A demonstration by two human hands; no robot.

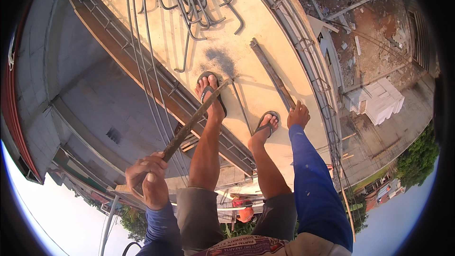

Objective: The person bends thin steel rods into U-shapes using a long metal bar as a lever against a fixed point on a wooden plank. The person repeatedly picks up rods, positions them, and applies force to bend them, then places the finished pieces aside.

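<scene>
- The left hand's (148,175) fingers are curled round the near end of a dark bar (189,125), thumb toward the wearer; the grip looks firm.
- The right hand's (297,115) fingers close on the near end of a second, brownish bar (272,71).
- The dark bar slants across the left foot (206,82), its far tip near a dark grit patch (220,59); the brownish bar points up the pale slab (272,31), right of that patch. I can't tell whether its far end touches down.
- Progress, as I judge it: both lengths are picked up and neither is set down; the hooked bars (195,7) at the slab's far end are already bent. How much remains doesn't show.
- Steel cages line the slab's left (125,45) and right (305,47) edges; ground lies lower beyond both.
- Open room: bare slab between the brownish bar and the right edge; leftward is tighter.
</scene>
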